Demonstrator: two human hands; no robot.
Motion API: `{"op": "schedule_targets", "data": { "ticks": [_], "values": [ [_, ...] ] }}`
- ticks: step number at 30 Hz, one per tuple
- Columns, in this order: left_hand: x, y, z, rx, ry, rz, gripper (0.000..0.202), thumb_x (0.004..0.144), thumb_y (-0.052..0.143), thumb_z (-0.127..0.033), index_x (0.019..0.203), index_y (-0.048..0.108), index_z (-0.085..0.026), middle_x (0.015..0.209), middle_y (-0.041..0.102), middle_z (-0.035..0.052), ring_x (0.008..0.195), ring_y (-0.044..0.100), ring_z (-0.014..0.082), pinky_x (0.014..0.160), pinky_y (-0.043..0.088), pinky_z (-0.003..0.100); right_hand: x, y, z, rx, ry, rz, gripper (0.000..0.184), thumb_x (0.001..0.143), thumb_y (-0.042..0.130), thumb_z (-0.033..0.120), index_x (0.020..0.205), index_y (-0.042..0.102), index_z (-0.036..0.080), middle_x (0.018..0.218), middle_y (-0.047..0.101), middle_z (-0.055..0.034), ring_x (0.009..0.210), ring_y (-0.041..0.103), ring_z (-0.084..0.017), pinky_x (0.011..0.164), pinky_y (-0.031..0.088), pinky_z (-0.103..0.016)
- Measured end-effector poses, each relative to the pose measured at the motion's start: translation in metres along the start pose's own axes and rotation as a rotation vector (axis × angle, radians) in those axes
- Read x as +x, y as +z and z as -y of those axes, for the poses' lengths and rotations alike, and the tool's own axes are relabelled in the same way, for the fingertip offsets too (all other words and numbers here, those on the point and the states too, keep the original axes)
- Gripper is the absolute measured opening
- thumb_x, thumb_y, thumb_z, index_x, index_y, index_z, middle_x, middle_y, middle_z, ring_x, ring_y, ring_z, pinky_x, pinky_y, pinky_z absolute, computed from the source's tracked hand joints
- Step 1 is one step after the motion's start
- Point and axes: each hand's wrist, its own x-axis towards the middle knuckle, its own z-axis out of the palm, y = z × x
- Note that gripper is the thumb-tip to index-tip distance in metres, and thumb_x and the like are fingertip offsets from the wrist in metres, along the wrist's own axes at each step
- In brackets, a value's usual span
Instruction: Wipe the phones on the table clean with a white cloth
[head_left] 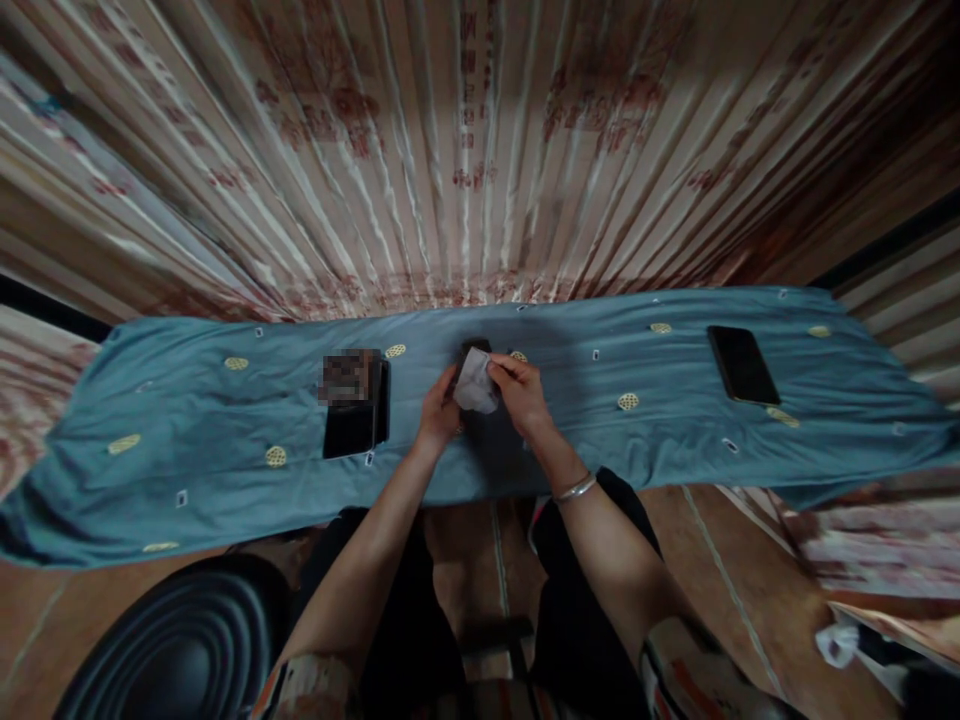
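My left hand (439, 408) is closed around the side of a dark, flat, phone-like object (475, 346), of which only the top edge shows. A thin white wipe or cloth (476, 382) lies over its front and hides the rest. Between the thumb and fingers of my right hand (521, 388), the wipe's upper right corner is pinched. Both hands are close together above the middle of the teal cloth (585, 440).
Dark phones or tablets (351, 430) lie overlapping on the left, partly pixelated. A black phone (742, 365) rests at the right. A patterned curtain (480, 200) hangs behind the table. A round black stool (180, 650) stands at the lower left.
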Motion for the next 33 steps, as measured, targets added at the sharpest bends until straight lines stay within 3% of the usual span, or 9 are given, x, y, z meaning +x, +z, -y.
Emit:
{"op": "schedule_targets", "data": {
  "ticks": [5, 7, 9, 14, 19, 24, 28, 33],
  "values": [
    [-0.020, -0.016, -0.035, -0.380, -0.333, 0.060, 0.036, 0.068, 0.066, -0.034, 0.098, 0.073, -0.016, 0.095, 0.077, 0.0109, 0.096, 0.071, 0.0280, 0.085, 0.056, 0.042, -0.009, 0.011, 0.002, 0.225, 0.092, 0.094, 0.017, 0.073, 0.068, 0.034, 0.081, 0.076, 0.022, 0.082, 0.077, 0.0004, 0.081, 0.069, -0.019, 0.080, 0.055, -0.031],
    [-0.027, -0.020, -0.046, -0.502, -0.408, 0.051, 0.032, 0.072, 0.064, -0.042, 0.091, 0.073, -0.017, 0.091, 0.076, 0.0106, 0.087, 0.070, 0.0269, 0.073, 0.056, 0.039, -0.012, 0.014, 0.004, 0.272, 0.110, 0.119, 0.014, 0.072, 0.069, 0.033, 0.078, 0.076, 0.022, 0.080, 0.077, 0.0004, 0.080, 0.069, -0.019, 0.080, 0.055, -0.030],
    [-0.033, -0.020, -0.054, -0.558, -0.423, 0.037, 0.032, 0.072, 0.068, -0.046, 0.085, 0.072, -0.017, 0.087, 0.075, 0.0086, 0.079, 0.068, 0.0225, 0.065, 0.053, 0.034, -0.016, 0.016, 0.005, 0.278, 0.136, 0.131, 0.013, 0.073, 0.068, 0.032, 0.078, 0.075, 0.022, 0.081, 0.078, 0.0001, 0.080, 0.069, -0.018, 0.079, 0.055, -0.029],
    [-0.046, -0.019, -0.061, -0.491, -0.367, -0.008, 0.025, 0.057, 0.084, -0.029, 0.075, 0.072, -0.017, 0.070, 0.070, -0.0002, 0.063, 0.060, 0.0129, 0.059, 0.047, 0.025, -0.027, 0.021, 0.005, 0.229, 0.200, 0.171, 0.026, 0.081, 0.067, 0.044, 0.077, 0.073, 0.020, 0.078, 0.075, -0.0023, 0.074, 0.066, -0.018, 0.066, 0.053, -0.027],
    [-0.054, -0.026, -0.062, -0.424, -0.288, 0.004, 0.020, 0.063, 0.081, -0.029, 0.077, 0.074, -0.018, 0.068, 0.069, -0.0018, 0.060, 0.060, 0.0119, 0.059, 0.047, 0.024, -0.037, 0.023, 0.003, 0.139, 0.158, 0.313, 0.031, 0.068, 0.081, 0.046, 0.087, 0.077, 0.022, 0.079, 0.075, 0.0020, 0.073, 0.066, -0.015, 0.065, 0.051, -0.024],
    [-0.058, -0.035, -0.067, -0.455, -0.315, -0.030, 0.015, 0.065, 0.079, -0.026, 0.076, 0.072, -0.019, 0.070, 0.070, -0.0019, 0.065, 0.061, 0.0121, 0.062, 0.049, 0.024, -0.037, 0.019, -0.001, 0.114, 0.116, 0.269, 0.036, 0.063, 0.081, 0.043, 0.092, 0.077, 0.022, 0.083, 0.076, 0.0022, 0.073, 0.065, -0.015, 0.067, 0.052, -0.026],
    [-0.063, -0.035, -0.070, -0.485, -0.381, 0.053, 0.025, 0.066, 0.081, -0.035, 0.082, 0.073, -0.017, 0.075, 0.072, 0.0012, 0.067, 0.064, 0.0149, 0.061, 0.051, 0.026, -0.038, 0.018, -0.001, 0.097, 0.054, 0.243, 0.038, 0.064, 0.081, 0.046, 0.093, 0.078, 0.021, 0.089, 0.077, 0.0003, 0.078, 0.066, -0.016, 0.072, 0.052, -0.028],
    [-0.068, -0.032, -0.067, -0.492, -0.420, 0.100, 0.029, 0.062, 0.083, -0.032, 0.085, 0.075, -0.017, 0.077, 0.075, 0.0020, 0.064, 0.065, 0.0150, 0.060, 0.051, 0.026, -0.035, 0.008, 0.003, -0.095, -0.061, 0.184, 0.035, 0.079, 0.071, 0.049, 0.100, 0.077, 0.021, 0.096, 0.078, -0.0039, 0.085, 0.070, -0.018, 0.078, 0.055, -0.031]
  ]
}}
